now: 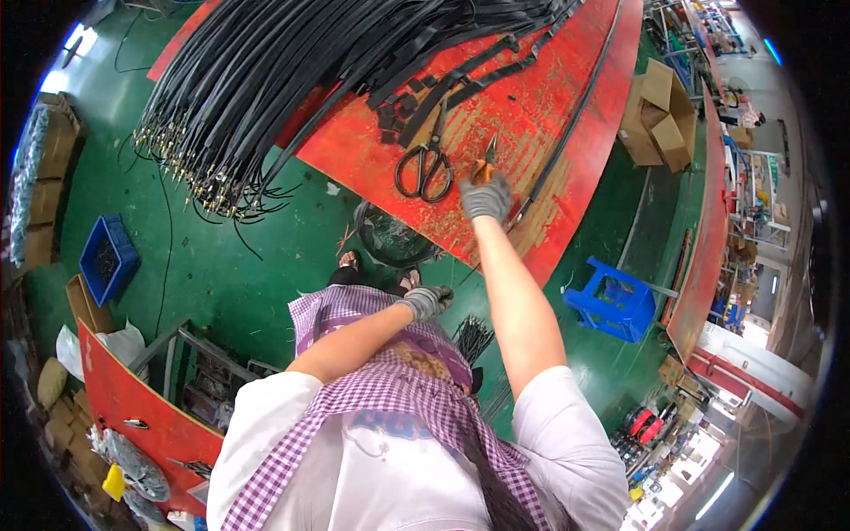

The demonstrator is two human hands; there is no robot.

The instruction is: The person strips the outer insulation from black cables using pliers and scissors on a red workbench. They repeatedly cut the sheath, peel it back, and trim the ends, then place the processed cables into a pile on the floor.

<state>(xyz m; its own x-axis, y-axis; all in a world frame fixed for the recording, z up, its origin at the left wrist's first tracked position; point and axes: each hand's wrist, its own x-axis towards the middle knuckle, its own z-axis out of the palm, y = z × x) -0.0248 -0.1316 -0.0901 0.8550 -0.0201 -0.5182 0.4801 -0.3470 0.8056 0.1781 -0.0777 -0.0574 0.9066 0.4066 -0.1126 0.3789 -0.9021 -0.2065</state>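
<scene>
My right hand [488,198], in a grey glove, is closed round the orange handles of small pliers [484,165] on the red table. Their metal jaws point away from me. Just left of them lie large black-handled scissors [427,168]. To the right, a long black cable [567,133] stretches across the table, its near end close to my right wrist. My left hand [427,303], also gloved, is in front of my checked apron with its fingers curled. A thin dark line seems to run near it, but what it holds is too small to make out.
A thick bundle of black cables [266,80] hangs over the far left table edge [354,181]. Short black cut pieces [403,106] lie beside the scissors. A round black-rimmed bin [394,237] stands below. There is a blue stool [611,299] at right and a blue crate [109,259] at left.
</scene>
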